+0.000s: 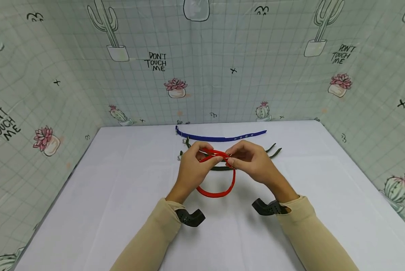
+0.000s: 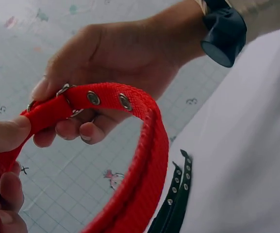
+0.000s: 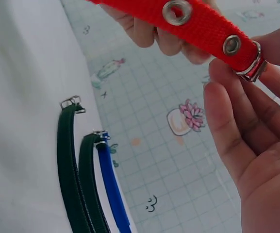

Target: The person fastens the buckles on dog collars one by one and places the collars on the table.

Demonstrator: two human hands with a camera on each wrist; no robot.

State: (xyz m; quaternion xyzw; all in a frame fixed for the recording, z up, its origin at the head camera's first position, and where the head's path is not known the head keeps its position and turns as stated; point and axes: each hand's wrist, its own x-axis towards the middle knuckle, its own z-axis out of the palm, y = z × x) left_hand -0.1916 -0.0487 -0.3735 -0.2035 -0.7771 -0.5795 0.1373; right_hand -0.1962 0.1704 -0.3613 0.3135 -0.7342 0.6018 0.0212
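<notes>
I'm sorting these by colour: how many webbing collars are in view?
4: red webbing collar held in both hands; blue webbing collar farthest back on the table; two dark green webbing collars between them.

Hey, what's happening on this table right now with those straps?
A person is working a red collar with both hands above a white table. The left hand grips the strap while the right hand pinches it at the metal buckle, with the strap end passing through it so the collar forms a loop. Behind the hands, a blue collar and two dark green collars lie flat on the table.
</notes>
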